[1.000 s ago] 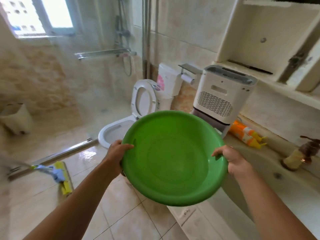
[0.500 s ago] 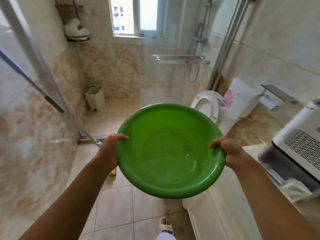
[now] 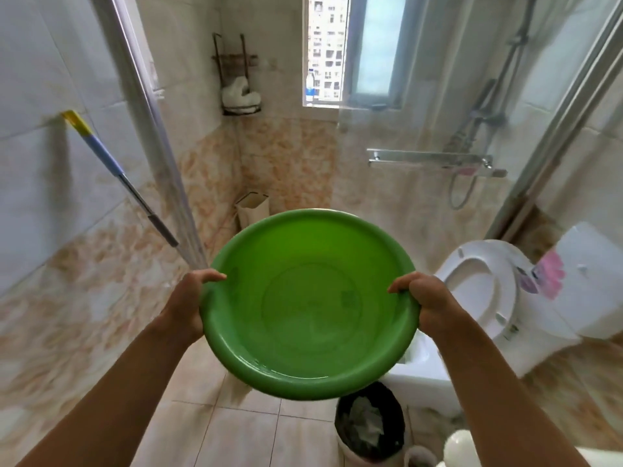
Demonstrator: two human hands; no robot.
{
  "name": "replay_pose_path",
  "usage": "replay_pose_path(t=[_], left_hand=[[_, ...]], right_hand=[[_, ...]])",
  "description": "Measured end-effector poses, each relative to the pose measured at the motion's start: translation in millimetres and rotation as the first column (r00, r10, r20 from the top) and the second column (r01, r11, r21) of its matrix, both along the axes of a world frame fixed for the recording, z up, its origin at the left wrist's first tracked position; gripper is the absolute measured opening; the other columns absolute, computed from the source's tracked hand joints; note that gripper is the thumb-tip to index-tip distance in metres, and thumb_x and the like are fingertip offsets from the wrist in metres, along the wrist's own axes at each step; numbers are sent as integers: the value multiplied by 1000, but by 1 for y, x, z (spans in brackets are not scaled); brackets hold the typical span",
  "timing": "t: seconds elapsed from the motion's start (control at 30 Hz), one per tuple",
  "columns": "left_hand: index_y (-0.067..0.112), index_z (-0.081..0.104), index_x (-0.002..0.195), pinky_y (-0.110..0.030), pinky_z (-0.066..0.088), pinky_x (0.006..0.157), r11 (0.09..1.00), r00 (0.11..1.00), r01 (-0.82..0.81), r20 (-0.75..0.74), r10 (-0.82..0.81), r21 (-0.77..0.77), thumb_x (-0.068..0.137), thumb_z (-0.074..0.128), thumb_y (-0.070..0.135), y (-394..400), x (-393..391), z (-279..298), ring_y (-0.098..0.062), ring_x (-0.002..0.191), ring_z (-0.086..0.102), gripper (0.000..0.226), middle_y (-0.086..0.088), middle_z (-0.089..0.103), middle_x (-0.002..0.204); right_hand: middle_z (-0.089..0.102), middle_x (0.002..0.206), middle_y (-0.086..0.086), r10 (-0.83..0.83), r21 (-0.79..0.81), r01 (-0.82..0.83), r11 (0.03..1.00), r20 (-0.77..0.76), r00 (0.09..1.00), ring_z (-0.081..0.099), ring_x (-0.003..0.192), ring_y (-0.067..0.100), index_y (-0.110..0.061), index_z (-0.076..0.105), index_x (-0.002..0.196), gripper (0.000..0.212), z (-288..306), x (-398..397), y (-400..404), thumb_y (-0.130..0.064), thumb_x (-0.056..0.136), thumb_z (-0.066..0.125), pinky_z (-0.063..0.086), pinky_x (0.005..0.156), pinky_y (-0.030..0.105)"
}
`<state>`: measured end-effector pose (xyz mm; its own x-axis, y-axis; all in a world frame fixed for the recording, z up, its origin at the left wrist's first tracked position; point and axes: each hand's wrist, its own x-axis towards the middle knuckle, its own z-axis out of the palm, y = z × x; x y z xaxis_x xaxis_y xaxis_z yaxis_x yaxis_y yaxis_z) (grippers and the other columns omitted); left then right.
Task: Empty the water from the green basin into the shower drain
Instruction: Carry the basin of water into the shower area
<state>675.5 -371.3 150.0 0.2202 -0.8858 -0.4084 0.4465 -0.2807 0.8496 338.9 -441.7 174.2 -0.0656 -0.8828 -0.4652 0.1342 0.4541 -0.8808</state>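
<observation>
Since the earlier frame the view has been swinging left, so the shower stall with its window (image 3: 350, 48) is now lying straight ahead and the toilet (image 3: 478, 294) is sitting off to the right. The green basin (image 3: 310, 305) is being carried at chest height over the floor tiles, well short of the shower floor. The left hand (image 3: 188, 308) and right hand (image 3: 428, 305) are gripping opposite sides of its rim, fingers curled closed over the edge. A shallow film of water is apparently pooling near the close edge; the drain is not showing, so walking forward is probably coming next.
</observation>
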Motion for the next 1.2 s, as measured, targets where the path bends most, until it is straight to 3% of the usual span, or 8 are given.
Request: replay_pose_path(t=[0.2,0.3,0.43,0.57,0.77,0.9,1.0,1.2], left_hand=[[3,68,106,-40,55,70,999,998,-45,35,45,18,82,50,17,-52,3,13,-33,75,73,33,-17,76,86],[1,66,112,-44,56,75,999,998,-41,45,40,13,78,52,17,-76,6,17,-36,85,71,40,-20,74,95],[0,65,106,-39,58,64,1000,999,-10,38,10,-1,78,51,15,-112,15,19,-34,75,73,34,-18,75,85],[0,66,96,-35,58,54,1000,1000,27,11,-26,-3,82,48,13,-153,32,17,-31,64,72,26,-17,74,73],[0,70,89,-36,57,48,994,995,99,-1,-99,-54,83,50,14,-237,77,32,-31,60,72,25,-17,74,72],[3,67,98,-33,57,55,987,991,135,16,-134,-89,82,53,15,-291,105,44,-28,61,71,25,-13,74,70],[2,67,109,-38,55,70,985,989,146,27,-144,-88,82,53,16,-330,125,52,-30,75,69,34,-14,73,81],[-1,62,123,-44,52,85,987,989,148,-1,-148,-58,83,50,18,-385,161,64,-36,92,64,46,-22,66,106]], right_hand=[[66,100,29,21,16,-22,1000,29,999,64,79,42,6,63,98,29,7,5,-61,15,72,54,53,66,50],[64,112,32,43,47,-44,998,15,999,64,96,47,8,60,115,41,8,8,-82,12,75,53,53,78,55],[61,119,35,49,73,-48,996,-12,999,61,104,49,8,57,121,45,7,16,-112,11,77,51,51,83,56],[61,118,34,20,77,-18,997,-25,999,63,92,45,8,56,122,43,10,33,-146,10,79,51,52,73,52],[64,96,31,-49,56,50,997,-20,999,62,80,43,12,55,121,42,16,72,-205,9,81,48,51,66,49],[61,113,37,-106,38,107,994,-11,994,60,94,47,14,51,126,45,22,97,-243,8,82,46,50,77,55],[69,84,29,-131,26,131,991,-9,991,61,82,43,11,56,121,40,29,120,-273,7,83,46,50,70,51],[72,73,24,-78,11,78,997,-21,997,69,62,38,7,57,119,37,42,159,-334,5,84,45,52,64,46]])
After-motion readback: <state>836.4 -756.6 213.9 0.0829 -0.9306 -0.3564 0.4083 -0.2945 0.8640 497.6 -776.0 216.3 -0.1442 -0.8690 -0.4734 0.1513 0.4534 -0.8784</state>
